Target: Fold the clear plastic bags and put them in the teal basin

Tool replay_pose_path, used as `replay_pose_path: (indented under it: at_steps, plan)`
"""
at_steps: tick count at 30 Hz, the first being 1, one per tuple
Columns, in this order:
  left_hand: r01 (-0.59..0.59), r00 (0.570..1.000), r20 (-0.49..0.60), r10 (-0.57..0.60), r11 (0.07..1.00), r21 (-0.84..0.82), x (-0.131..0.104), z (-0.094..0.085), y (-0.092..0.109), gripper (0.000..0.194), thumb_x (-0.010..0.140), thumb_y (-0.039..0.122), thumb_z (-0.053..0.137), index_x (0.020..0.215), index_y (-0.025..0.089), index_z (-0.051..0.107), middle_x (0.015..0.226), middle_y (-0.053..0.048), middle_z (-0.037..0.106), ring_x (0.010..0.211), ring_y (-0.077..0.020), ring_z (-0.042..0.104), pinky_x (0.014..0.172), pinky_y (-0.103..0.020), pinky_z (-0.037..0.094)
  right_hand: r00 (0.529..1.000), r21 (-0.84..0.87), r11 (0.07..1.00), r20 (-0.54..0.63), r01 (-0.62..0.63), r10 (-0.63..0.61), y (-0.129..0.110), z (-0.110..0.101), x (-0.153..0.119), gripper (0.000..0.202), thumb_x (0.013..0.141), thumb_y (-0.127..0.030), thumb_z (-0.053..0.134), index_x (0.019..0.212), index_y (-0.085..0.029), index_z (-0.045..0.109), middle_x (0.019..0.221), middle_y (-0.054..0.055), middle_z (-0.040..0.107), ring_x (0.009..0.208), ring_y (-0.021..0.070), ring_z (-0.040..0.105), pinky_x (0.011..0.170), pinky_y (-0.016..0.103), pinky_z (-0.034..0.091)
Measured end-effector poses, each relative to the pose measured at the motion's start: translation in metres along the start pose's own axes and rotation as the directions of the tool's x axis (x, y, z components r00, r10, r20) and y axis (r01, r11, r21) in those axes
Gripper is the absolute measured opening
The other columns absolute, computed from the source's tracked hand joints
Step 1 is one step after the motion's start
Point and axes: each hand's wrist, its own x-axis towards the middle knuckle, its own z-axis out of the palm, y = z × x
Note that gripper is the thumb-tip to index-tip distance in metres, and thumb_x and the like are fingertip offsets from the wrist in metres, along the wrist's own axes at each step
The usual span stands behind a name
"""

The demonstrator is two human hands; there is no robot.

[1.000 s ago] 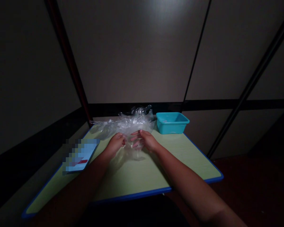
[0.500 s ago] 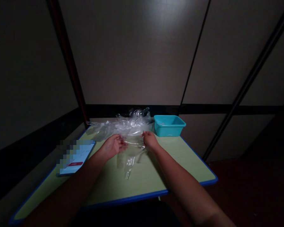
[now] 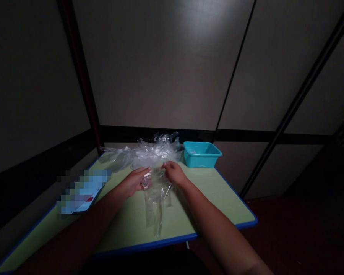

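Note:
A clear plastic bag (image 3: 155, 206) hangs down between my two hands over the middle of the table. My left hand (image 3: 136, 180) is closed on its upper left edge, with the thumb on top and some film bunched at the fingers. Pinching the upper right edge is my right hand (image 3: 172, 172). Just beyond the hands lies a crumpled heap of clear plastic bags (image 3: 157, 151), spreading to the left along the table's far side.
A turquoise plastic basket (image 3: 202, 161) stands at the back right of the pale green, blue-edged table (image 3: 212, 198). On the left lies a tablet or phone (image 3: 84, 204), its screen partly blurred out. Wall panels (image 3: 160, 76) rise behind the table.
My hands have come closer together, and the left fingers have closed on the bag. The bag now hangs lower and longer toward the table's near edge. The view has shifted slightly.

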Motion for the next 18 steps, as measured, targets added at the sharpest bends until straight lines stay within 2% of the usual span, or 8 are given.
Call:
replay_pose_path:
  at_steps: [2,4,7,12,18]
  plan:
    - [-0.035,0.999,-0.022,0.035,0.999,-0.029,0.0,0.001,0.003,0.031,0.06,0.031,0.077,0.08,0.016,0.058,0.068,0.0,0.06,0.057,-0.0132,0.059,0.054,-0.025,0.049,0.998,0.03,0.999,0.057,0.03,-0.032,-0.003,0.0,-0.001,0.032,0.088,-0.038,0.044,0.077,-0.016,0.064,0.041,-0.005,0.048,0.032,0.0084,0.036,0.035,0.021,0.027]
    - [-0.061,0.998,-0.021,0.061,0.998,-0.03,-0.001,0.002,0.005,0.03,0.059,0.026,0.077,0.08,0.016,0.058,0.066,0.001,0.06,0.055,-0.0121,0.058,0.053,-0.024,0.048,0.998,0.061,0.998,0.051,0.029,-0.032,-0.003,-0.001,0.0,0.036,0.089,-0.04,0.04,0.076,-0.016,0.063,0.039,-0.005,0.047,0.031,0.0084,0.035,0.035,0.021,0.025]
    - [-0.05,0.999,0.01,0.05,0.998,0.023,-0.004,0.001,0.008,0.03,0.06,0.025,0.075,0.084,0.017,0.058,0.065,0.001,0.061,0.053,-0.0131,0.059,0.053,-0.026,0.048,0.999,0.114,0.994,-0.051,-0.002,0.008,0.0,-0.005,0.004,0.04,0.09,-0.044,0.037,0.071,-0.016,0.06,0.038,-0.005,0.045,0.03,0.0087,0.034,0.034,0.022,0.025]
    - [0.061,0.988,0.136,-0.076,0.992,0.11,-0.004,-0.006,0.009,0.037,0.057,0.019,0.076,0.089,0.018,0.058,0.068,-0.001,0.065,0.057,-0.0149,0.062,0.058,-0.028,0.049,0.985,0.17,0.985,-0.172,0.008,0.021,0.003,-0.013,0.01,0.045,0.089,-0.049,0.036,0.064,-0.017,0.056,0.04,-0.003,0.045,0.033,0.0101,0.038,0.035,0.023,0.029]
    - [0.07,0.97,0.23,-0.085,0.995,0.075,0.0,-0.015,0.009,0.036,0.052,0.01,0.078,0.085,0.015,0.063,0.08,-0.006,0.068,0.07,-0.0175,0.066,0.069,-0.03,0.052,0.957,0.207,0.969,-0.227,-0.135,0.182,0.003,-0.018,0.012,0.037,0.089,-0.04,0.038,0.064,-0.017,0.053,0.04,-0.004,0.044,0.031,0.0094,0.038,0.034,0.021,0.029]
